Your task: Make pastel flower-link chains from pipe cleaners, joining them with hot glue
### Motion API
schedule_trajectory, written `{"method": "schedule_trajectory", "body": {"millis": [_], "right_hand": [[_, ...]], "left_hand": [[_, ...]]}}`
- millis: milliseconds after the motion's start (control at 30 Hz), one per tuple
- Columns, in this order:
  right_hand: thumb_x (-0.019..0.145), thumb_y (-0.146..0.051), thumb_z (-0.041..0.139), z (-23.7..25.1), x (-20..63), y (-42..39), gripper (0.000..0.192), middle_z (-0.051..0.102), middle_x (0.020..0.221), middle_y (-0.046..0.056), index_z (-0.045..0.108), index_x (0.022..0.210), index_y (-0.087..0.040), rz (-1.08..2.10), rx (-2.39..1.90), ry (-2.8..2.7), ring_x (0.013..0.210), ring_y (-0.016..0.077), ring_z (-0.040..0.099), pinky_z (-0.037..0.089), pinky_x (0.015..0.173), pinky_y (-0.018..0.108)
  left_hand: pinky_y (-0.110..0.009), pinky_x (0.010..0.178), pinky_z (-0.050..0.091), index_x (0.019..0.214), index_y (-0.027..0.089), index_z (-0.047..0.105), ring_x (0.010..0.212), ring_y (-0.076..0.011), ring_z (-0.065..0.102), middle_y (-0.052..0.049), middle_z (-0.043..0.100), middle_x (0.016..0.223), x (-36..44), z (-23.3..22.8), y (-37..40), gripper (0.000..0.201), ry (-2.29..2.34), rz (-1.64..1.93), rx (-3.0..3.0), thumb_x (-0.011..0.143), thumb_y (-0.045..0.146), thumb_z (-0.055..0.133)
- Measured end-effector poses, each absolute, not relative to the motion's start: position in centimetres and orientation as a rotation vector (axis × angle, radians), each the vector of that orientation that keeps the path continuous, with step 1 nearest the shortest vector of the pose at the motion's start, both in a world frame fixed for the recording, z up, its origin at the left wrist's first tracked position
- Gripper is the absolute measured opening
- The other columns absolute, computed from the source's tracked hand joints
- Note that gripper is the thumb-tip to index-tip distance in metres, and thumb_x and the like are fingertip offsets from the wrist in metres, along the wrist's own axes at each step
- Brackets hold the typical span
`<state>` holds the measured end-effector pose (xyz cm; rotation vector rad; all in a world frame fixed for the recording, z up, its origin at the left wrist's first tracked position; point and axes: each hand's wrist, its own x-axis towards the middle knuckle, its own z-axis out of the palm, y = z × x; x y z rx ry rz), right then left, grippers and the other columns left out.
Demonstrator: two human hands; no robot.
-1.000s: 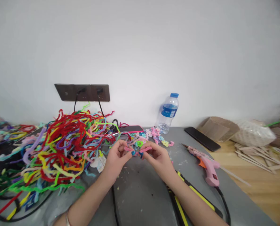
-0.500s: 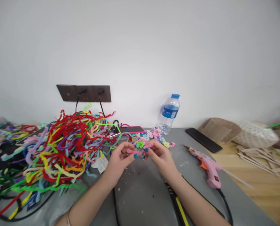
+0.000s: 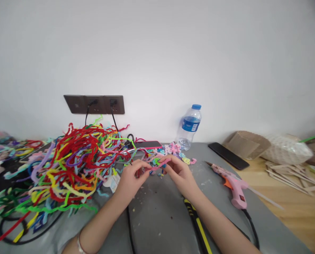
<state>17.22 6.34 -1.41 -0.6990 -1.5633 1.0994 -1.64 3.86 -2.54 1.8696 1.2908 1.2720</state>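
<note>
Between my two hands, a pink pipe cleaner (image 3: 161, 164) is stretched at a slant above the grey mat. My left hand (image 3: 136, 176) is closed, pinching its lower left end between thumb and fingertips. The upper right part is gripped by my right hand (image 3: 177, 173), thumb against fingers. Just behind the fingers lie small flower shapes (image 3: 174, 149) of bent pipe cleaners in pink, blue, yellow and green. To the left of my left hand spreads a big tangled heap of pipe cleaners (image 3: 80, 162), mostly red, yellow and purple.
A water bottle (image 3: 190, 127) stands against the wall. On the right lie a black phone (image 3: 228, 156), a pink glue gun (image 3: 236, 188) with its cord, and wooden sticks (image 3: 292, 178). A yellow-black cutter (image 3: 198, 225) lies beside my right forearm; a black cable (image 3: 129, 225) crosses the mat.
The pink pipe cleaner was folded into a loop between my fingers; now it runs straighter, rising to the right. My left fingers have turned, and my right hand has lifted slightly.
</note>
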Motion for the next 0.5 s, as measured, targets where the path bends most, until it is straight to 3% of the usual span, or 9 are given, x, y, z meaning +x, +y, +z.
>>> {"method": "schedule_trajectory", "body": {"millis": [500], "right_hand": [[0.082,-0.045,0.072,-2.23,16.83,6.32,0.025,0.065,0.086,0.003,0.065,0.087,-0.021,1.275,-0.735,-1.611,0.075,0.017,0.06,0.051,0.069,0.03]], "left_hand": [[-0.021,0.057,0.04,0.084,0.018,0.067,0.064,-0.0116,0.054,0.0,0.062,0.075,-1.21,-1.98,3.58,0.01,1.277,1.218,1.819,0.081,0.018,0.058]]}}
